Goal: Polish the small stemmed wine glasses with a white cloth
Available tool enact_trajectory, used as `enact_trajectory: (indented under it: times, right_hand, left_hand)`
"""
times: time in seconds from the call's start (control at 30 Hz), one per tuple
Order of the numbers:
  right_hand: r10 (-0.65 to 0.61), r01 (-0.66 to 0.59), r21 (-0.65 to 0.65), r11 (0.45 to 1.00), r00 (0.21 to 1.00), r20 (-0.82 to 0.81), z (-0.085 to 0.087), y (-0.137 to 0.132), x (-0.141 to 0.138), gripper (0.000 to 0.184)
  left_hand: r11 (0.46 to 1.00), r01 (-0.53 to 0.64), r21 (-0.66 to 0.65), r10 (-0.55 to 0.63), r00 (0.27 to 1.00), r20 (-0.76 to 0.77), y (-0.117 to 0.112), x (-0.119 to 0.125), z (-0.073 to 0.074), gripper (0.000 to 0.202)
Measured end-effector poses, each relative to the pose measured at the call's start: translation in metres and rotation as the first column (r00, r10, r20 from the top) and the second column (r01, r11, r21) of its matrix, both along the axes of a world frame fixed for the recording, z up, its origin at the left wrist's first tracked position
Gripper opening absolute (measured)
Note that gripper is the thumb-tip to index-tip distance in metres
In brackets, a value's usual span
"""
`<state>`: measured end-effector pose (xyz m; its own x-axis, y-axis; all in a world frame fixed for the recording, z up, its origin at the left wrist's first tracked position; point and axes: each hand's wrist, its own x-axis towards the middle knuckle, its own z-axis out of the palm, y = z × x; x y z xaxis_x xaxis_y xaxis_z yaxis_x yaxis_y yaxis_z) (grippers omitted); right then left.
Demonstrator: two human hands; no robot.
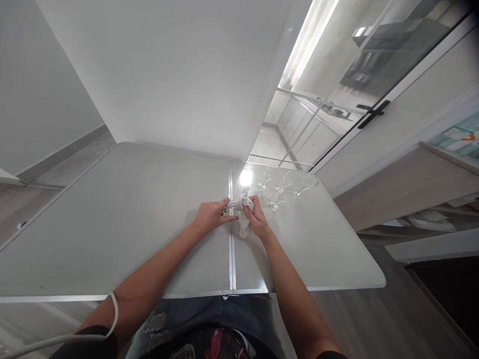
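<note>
Above the middle seam of a pale grey folding table (pixel 112 224), my left hand (pixel 211 214) is closed round a clear stemmed glass (pixel 232 203). My right hand (pixel 256 219) is closed on a white cloth (pixel 245 214) and presses it against the glass. Part of the cloth hangs down between my hands. Most of the glass is hidden by the cloth and my fingers.
Several clear stemmed glasses (pixel 286 189) stand on the table's far right, just beyond my right hand. A white wall rises behind the table, with a glass door (pixel 337 99) to the right. A wooden shelf (pixel 411 184) runs along the right side. A white cable (pixel 93 329) crosses my left arm.
</note>
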<state>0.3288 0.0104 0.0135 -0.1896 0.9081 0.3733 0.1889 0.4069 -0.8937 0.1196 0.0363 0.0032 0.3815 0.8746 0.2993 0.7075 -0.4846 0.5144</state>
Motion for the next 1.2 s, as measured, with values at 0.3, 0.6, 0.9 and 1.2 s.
enact_trajectory:
  times: [0.3,0.6,0.9,1.2]
  right_hand:
    - [0.122,-0.126,-0.084,0.988,0.991,-0.052,0.009,0.002,-0.004,0.026]
    - [0.031,-0.031,-0.01,0.999,0.999,-0.009,0.0,0.004,-0.008,0.027]
    - [0.05,-0.085,-0.138,0.987,0.969,-0.243,0.011,0.001,-0.007,0.03]
    - [-0.001,0.002,-0.023,1.0,0.999,0.035,0.006,0.005,-0.009,0.027]
  left_hand:
    - [0.997,-0.024,0.077,0.03,0.996,-0.08,0.002,-0.01,-0.001,0.061]
    - [0.983,0.009,0.183,0.01,0.995,-0.1,-0.002,-0.001,-0.007,0.06]
    - [0.99,-0.045,0.132,0.047,0.999,-0.013,0.002,-0.003,-0.01,0.059]
    - [0.979,-0.03,0.204,0.031,1.0,-0.001,0.002,0.0,-0.014,0.057]
